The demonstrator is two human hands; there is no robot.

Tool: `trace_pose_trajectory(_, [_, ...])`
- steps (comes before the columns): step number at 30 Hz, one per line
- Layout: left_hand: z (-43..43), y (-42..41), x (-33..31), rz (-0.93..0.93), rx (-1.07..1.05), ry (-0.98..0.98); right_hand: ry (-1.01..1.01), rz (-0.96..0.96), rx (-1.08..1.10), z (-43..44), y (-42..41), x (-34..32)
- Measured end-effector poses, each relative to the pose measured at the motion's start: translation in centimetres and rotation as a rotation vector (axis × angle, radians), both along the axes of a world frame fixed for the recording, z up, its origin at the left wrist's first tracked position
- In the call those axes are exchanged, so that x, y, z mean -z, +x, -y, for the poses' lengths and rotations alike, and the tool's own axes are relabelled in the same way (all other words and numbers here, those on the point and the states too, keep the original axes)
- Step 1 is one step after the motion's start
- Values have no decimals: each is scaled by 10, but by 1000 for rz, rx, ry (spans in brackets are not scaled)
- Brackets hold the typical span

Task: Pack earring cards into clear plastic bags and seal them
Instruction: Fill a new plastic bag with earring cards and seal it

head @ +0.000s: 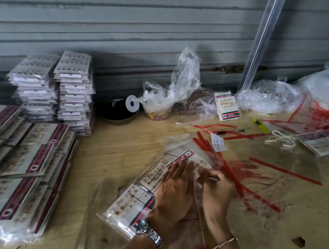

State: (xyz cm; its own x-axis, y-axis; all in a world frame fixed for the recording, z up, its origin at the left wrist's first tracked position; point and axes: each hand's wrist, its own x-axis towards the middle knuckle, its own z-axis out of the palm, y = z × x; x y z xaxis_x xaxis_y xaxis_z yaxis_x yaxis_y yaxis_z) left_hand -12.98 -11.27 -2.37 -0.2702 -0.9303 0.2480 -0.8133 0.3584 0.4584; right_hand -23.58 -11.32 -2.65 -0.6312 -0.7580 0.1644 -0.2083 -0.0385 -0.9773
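Nearest me, on the wooden surface (120,148), a clear bag (117,215) lies flat with earring cards (126,203) already inside it, their studs showing through the plastic. The person's left hand (171,194), a watch at its wrist, lies on top of the bag with its fingers straight, pressing the cards down. Just right of it, on the same bag, the right hand (216,191) has its fingers curled. It appears to pinch the bag's open edge, though blur hides what sits between the fingertips.

I take this to be the sealing step, with the cards in and the mouth not yet closed. The next move calls for folding the flap over squarely and rubbing it down along its whole length, with the flat hand stopping the cards from sliding. A crooked fold would probably leave sticky edge exposed.

Right of the bag, red strips (285,172) lie scattered over loose plastic. Left of the bag sit low stacks of striped cards (15,165). Beyond the bag are a yellow marker (261,125), a small card pack (227,105) propped upright, crumpled plastic bags (177,85) and a dark bowl (118,114). Farther back and to the bag's left, two tall stacks of packed cards (54,88) stand against a grey shutter (142,20).
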Motion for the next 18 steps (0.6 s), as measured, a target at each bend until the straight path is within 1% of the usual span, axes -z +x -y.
trace_pose_trajectory(3, [2, 1, 1, -5, -3, 6, 6, -39, -11, 9, 1, -6])
trace_pose_trajectory(6, [5, 2, 2, -3, -13, 22, 71, -22, -172, 19, 5, -8])
trace_pose_trajectory(8, [5, 1, 3, -9, -9, 24, 108, -65, -219, 24, 8, -7])
trace_pose_trajectory(11, [4, 1, 4, -12, -15, 22, 103, -43, -210, 33, 9, -7])
trace_pose_trajectory(14, [3, 1, 7, 20, -11, 14, 27, -20, -191, 38, 11, -8])
trace_pose_trajectory(18, [3, 3, 7, 19, 0, 20, -23, 134, -91, 40, 16, -5])
